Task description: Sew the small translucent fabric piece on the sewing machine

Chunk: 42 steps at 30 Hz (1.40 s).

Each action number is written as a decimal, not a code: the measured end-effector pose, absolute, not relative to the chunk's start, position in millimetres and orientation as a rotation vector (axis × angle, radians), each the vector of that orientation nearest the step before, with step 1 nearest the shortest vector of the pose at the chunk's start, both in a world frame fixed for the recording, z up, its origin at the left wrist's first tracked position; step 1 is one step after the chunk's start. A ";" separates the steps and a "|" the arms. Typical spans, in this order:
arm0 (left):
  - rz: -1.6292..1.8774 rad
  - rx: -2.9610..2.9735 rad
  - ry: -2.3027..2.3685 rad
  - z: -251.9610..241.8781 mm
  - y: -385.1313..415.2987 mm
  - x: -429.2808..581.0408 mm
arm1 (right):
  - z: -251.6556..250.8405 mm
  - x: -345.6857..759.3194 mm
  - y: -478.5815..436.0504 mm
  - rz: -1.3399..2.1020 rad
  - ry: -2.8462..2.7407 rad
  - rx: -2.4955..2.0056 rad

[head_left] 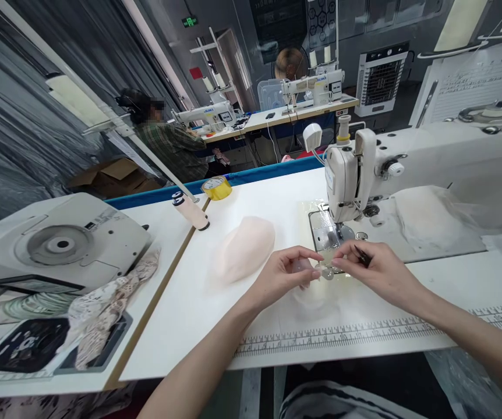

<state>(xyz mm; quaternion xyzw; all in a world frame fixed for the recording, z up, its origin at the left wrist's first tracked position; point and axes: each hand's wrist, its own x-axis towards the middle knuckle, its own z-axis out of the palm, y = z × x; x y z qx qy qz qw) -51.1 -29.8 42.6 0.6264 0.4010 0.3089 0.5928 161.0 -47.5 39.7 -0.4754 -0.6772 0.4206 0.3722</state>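
Note:
In front of the sewing machine needle [337, 228], my left hand [283, 272] pinches a small, sheer whitish piece [327, 272] between thumb and fingertips. My right hand [375, 267] is closed at the right end of that piece, thumb and forefinger pressed together. Tucked in its fingers is a small dark pointed tool [363, 256], perhaps tweezers or thread snips; its kind is not clear. Both hands are just above the white table [181, 326], close to the metal needle plate [318, 224]. Left of them lies a pale pink, cup-shaped fabric piece [246, 247].
The white sewing machine [443, 151] fills the right, with pale pieces in a clear bag [430, 215] under its arm. Yellow tape [216, 188] and a thread cone [190, 210] stand at the back left. A ruler strip [347, 337] runs along the front edge. A co-worker [168, 142] sits beyond.

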 end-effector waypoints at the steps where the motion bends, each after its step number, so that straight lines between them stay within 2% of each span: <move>1: 0.679 1.462 0.942 42.8 -29.7 -51.0 | 40.4 160.8 -47.3 1.075 -1.751 -1.218; 6: 0.617 1.477 0.983 44.4 -30.2 -48.1 | 43.6 156.6 -44.8 1.075 -1.825 -1.154; 9: 0.659 1.492 0.948 44.3 -30.4 -46.9 | 42.4 154.7 -42.2 0.962 -1.914 -1.102; 16: 0.585 1.499 0.981 43.8 -31.6 -46.2 | 26.7 153.1 -39.1 0.130 -2.082 -1.076; 18: 0.545 1.505 0.942 43.3 -32.4 -45.3 | 26.5 154.4 -39.8 0.088 -2.018 -1.067; 24: 0.624 1.537 0.954 39.9 -30.9 -45.4 | 44.2 164.3 -45.1 0.778 -1.798 -1.136; 27: 0.625 1.548 0.969 39.0 -29.6 -46.7 | 47.6 166.2 -46.9 1.063 -1.903 -1.178; 31: 0.609 1.564 0.992 40.2 -29.2 -47.4 | 44.0 165.7 -43.4 1.230 -2.002 -1.135; 38: 0.544 1.539 0.947 44.1 -29.8 -46.5 | 43.6 160.2 -44.5 1.219 -1.815 -1.037; 42: 0.549 1.508 0.913 43.0 -29.3 -46.4 | 37.9 147.8 -56.9 1.543 -1.554 -0.790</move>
